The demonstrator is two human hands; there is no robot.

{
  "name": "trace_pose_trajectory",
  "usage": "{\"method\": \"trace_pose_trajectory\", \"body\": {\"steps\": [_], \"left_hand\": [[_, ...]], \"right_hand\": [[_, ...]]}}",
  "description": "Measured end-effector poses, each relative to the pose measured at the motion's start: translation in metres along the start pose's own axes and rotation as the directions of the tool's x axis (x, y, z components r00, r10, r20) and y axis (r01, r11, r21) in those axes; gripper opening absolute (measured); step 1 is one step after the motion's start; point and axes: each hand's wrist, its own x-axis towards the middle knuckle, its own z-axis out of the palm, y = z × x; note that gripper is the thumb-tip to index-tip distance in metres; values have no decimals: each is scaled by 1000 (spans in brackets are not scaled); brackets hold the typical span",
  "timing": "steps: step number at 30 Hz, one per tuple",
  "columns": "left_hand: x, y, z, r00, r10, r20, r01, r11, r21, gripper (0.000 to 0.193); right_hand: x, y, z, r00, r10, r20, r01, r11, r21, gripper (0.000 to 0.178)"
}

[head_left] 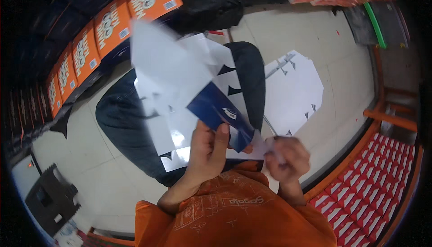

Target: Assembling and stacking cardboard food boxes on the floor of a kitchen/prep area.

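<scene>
My left hand (209, 150) grips a cardboard carton blank, its thumb pressed on the blue printed panel (225, 112). The blank's large white part (166, 62) rises up and to the left, smeared by motion. At the blue panel's lower right end, my right hand (288, 157) is blurred, its fingers curled around a pale white flap (263, 147). Whether that flap belongs to the same blank is hard to tell. Beneath the held blank, more flat white carton blanks (157, 132) with dark notches lie across my lap.
Another white blank (299, 92) lies on the tiled floor (346, 76) to the right. Orange boxes (108, 26) line the left. A wooden-framed tray (346, 175) of small red and white boxes is at lower right. A black plastic case (51, 195) sits at lower left.
</scene>
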Motion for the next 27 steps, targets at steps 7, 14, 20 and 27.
{"method": "trace_pose_trajectory", "body": {"steps": [7, 14, 20, 27], "left_hand": [[2, 3, 11, 987, 158, -9, -158, 986, 51, 38], [-2, 15, 1, 920, 239, 310, -356, 841, 409, 49], [-27, 49, -50, 991, 109, 74, -128, 926, 354, 17], [-28, 36, -110, 996, -9, 88, -5, 988, 157, 16]], "right_hand": [[51, -19, -10, 976, -26, 217, 41, 997, -62, 19], [52, -24, 2, 831, 485, 272, -507, 862, 11, 15], [80, -30, 45, 894, 447, -39, -315, 688, 654, 24], [102, -37, 70, 731, 167, 662, -391, 897, 206, 28]]}}
